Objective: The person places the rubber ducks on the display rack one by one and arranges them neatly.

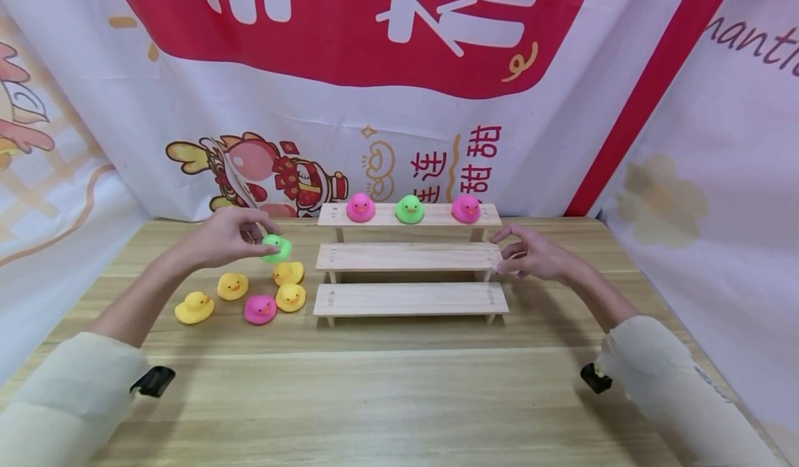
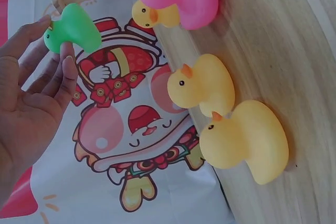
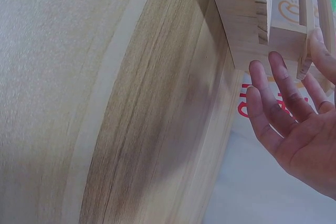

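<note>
My left hand [image 1: 234, 236] pinches a green rubber duck [image 1: 277, 248] between thumb and fingers, above the table and left of the wooden stand. In the left wrist view the same green duck [image 2: 73, 29] shows between the fingertips. The three-tier stand [image 1: 408, 299] bears a pink duck [image 1: 361, 207], a green duck [image 1: 409, 209] and another pink duck [image 1: 466, 209] on its top tier. At the middle tier's right end, my right hand [image 1: 535, 253] grips the board between thumb and index finger. The right wrist view shows that hand's [image 3: 302, 124] other fingers loosely bent.
Several yellow ducks [image 1: 233, 286] and a pink duck [image 1: 260, 309] sit on the wooden table [image 1: 349, 397] below my left hand. A printed cloth [image 1: 387, 99] hangs behind the stand, with cloth walls at both sides.
</note>
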### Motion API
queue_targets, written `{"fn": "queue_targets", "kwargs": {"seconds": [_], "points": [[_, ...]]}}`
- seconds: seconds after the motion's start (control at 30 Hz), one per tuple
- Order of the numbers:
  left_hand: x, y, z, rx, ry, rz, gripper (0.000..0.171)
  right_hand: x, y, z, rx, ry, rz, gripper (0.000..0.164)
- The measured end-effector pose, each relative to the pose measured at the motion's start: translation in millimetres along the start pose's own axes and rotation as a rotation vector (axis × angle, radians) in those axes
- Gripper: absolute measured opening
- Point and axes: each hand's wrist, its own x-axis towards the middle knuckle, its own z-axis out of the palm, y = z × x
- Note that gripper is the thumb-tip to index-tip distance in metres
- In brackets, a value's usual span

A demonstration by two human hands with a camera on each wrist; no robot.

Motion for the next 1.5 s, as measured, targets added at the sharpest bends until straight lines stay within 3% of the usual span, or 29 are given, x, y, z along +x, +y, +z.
{"fn": "queue_targets", "kwargs": {"seconds": [0.23, 0.53, 1.17, 1.5], "points": [[4.4, 9.6, 5.2, -0.043, -0.007, 0.041, 0.026, -0.1, 1.6, 0.0, 0.003, 0.001, -0.007, 0.051], [9.3, 15.3, 10.0, -0.032, 0.002, 0.106, 0.025, 1.7, 0.7, -0.6, 0.018, -0.003, -0.001, 0.051], [22.0, 29.1, 23.5, -0.158, 0.024, 0.254, 0.021, 1.8, -0.7, -0.3, 0.011, 0.001, 0.006, 0.052], [32.5, 40.3, 31.2, -0.128, 0.002, 0.224, 0.021, 0.9, -0.5, -0.2, 0.008, -0.003, 0.036, 0.053]]}}
